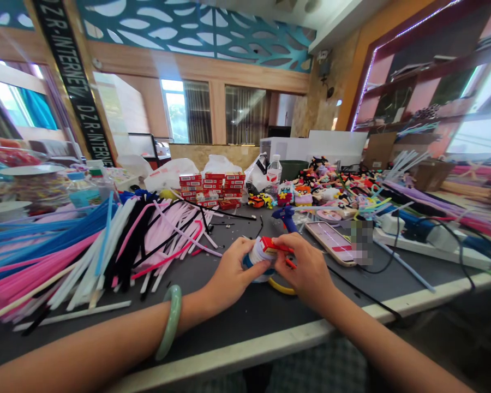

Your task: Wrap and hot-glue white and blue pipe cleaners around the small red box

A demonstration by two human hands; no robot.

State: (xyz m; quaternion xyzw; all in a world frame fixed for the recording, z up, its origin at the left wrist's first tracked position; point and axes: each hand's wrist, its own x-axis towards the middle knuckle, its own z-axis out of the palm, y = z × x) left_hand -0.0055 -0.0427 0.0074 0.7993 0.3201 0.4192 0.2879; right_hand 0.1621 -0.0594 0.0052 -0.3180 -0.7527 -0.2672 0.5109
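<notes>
Left hand (229, 273): thumb and fingers closed around a white-and-blue rounded object (253, 255), positioned on the near side of the dark-blue plastic glue gun (285, 219); right hand (309, 267): fingertips closed on a small red-and-white block-shaped piece (270, 245) against that object, likewise nearside of the glue gun

Red item (268, 246) — partly behind the hands (306, 267), its print illegible.
</notes>
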